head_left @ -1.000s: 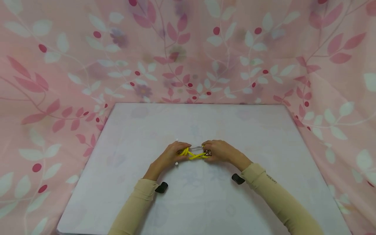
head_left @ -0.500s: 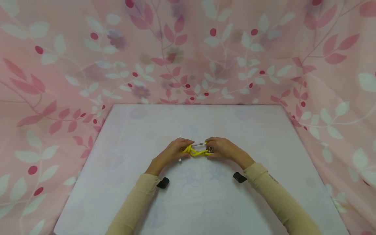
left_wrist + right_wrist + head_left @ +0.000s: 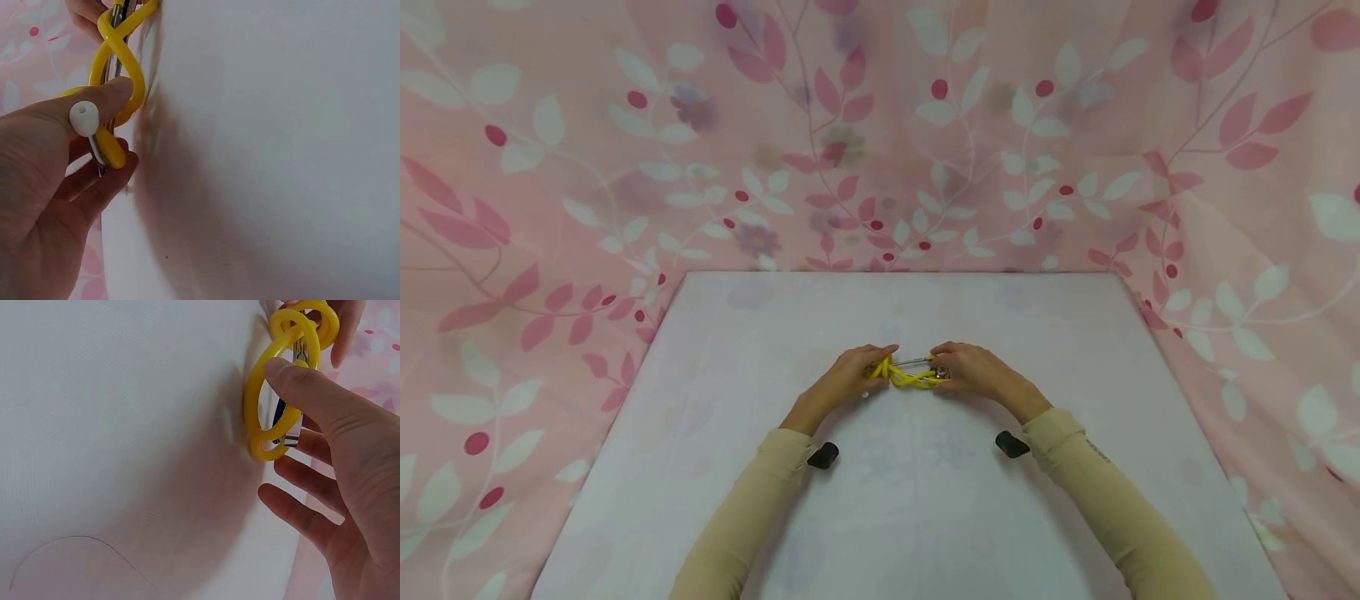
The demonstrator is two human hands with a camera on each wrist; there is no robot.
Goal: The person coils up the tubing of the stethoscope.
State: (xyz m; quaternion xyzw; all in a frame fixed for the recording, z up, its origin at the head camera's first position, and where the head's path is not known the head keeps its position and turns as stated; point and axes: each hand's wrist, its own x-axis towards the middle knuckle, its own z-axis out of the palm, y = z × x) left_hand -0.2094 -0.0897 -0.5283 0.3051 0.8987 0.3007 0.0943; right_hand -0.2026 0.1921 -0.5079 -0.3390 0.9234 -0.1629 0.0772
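Observation:
A yellow tube or cord (image 3: 913,381) is looped and crossed around a silver metal wire piece (image 3: 912,362). My left hand (image 3: 848,375) grips its left end between thumb and fingers. In the left wrist view a white plastic tip (image 3: 84,119) on a metal wire sticks out beside the left thumb (image 3: 117,92). At the opposite end, my right hand (image 3: 976,369) holds the piece, its thumb (image 3: 294,374) pressing on the yellow loop (image 3: 251,400). A shiny, dark-edged metal part shows inside that loop. The exact kind of object is not clear, as the fingers cover both ends.
Under the hands lies a white table top (image 3: 880,492). A pink floral cloth (image 3: 880,133) hangs behind it and along both sides. Dark wrist-camera parts (image 3: 823,456) stick out from both cuffs.
Both hands have moved together, away from the body and slightly right, with the yellow-wrapped piece between them. Their hold looks the same. A white tip beyond the left hand has gone from view.

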